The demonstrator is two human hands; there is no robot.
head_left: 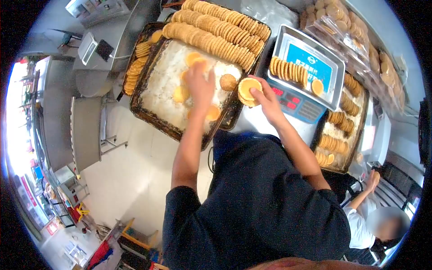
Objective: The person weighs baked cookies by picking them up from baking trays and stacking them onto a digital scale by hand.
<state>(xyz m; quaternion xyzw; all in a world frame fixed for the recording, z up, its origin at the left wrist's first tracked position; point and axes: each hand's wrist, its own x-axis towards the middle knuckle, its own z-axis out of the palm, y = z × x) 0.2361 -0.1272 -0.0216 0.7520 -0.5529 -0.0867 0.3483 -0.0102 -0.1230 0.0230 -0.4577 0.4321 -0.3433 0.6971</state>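
My left hand [202, 85] reaches over the dark-edged baking tray [155, 99], its fingers stretched and a little blurred. Beside its fingertips lie flat round cookies; whether it touches one I cannot tell. Another loose cookie [181, 94] lies left of the hand, and a browner cookie [228, 82] to its right. Long rows of cookies [209, 38] stand on edge along the tray's far side. My right hand [268, 102] is closed on a small stack of round cookies [249, 90], thumb on top, just off the tray's right edge.
A scale [299, 105] with red digits carries a metal pan [335, 92] holding a row of cookies. Another cookie tray [344, 168] stands at right, with bagged cookies [355, 38] behind. Another person [360, 225] is at lower right. A metal table [85, 130] stands left.
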